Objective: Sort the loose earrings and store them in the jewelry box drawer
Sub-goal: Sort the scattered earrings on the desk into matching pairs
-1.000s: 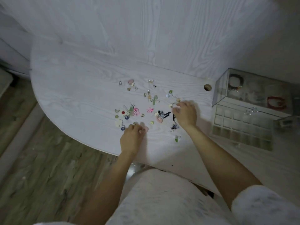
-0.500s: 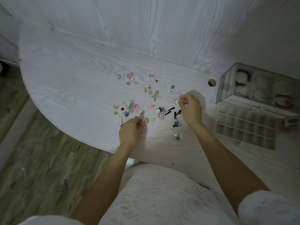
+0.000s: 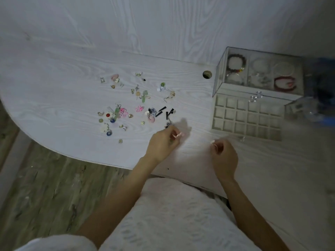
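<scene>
Roughly, scene: a white wood-grain table (image 3: 54, 73) viewed from above, with both of the person's forearms reaching in from the bottom of the frame.
Earrings: loose earrings (image 3: 137, 104) lie scattered at centre left, mixed in colour, several touching.
Handling: they look tiny, light and stiff, with thin hooks that probably bend or snag; best pinched at the bead or charm, not the wire.
Left hand (image 3: 164, 142): at lower centre, fingers curled, tips pinching a small pink earring (image 3: 177, 135).
Right hand (image 3: 223, 154): right of centre, fingers curled inward; something small seems pinched at the tips, though I cannot tell what.
Drawer (image 3: 247, 118): pulled open at centre right, its grid of small compartments looking empty.
Jewelry box (image 3: 259, 73): clear, at upper right behind the drawer, holding bracelets.
</scene>
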